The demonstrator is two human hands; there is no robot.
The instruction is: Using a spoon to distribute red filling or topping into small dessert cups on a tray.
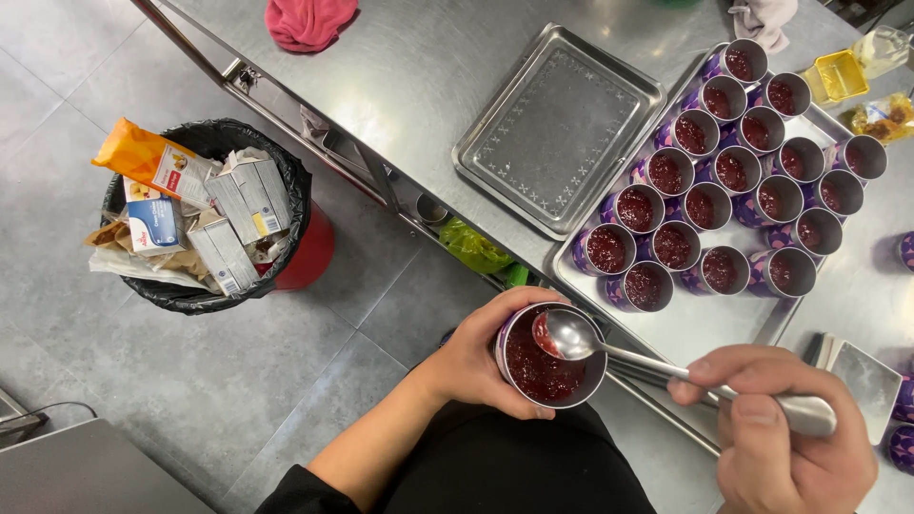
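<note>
holding a small purple cup [547, 366] of red jam in the left hand [473, 354], fingers wrapped round its side, out over the floor just off the table [419, 57] edge. gripping a metal spoon [609, 347] in the right hand [776, 438], thumb and fingers pinching the handle, bowl of the spoon resting at the cup's rim with a red smear on it. looks well along: eighteen filled cups [724, 171] counted on the right tray [681, 328], this one nearly full too. one bare tray [557, 128] beside it. two trays, one spoon, one pink cloth [307, 21], one full bin [205, 214] on the floor.
</note>
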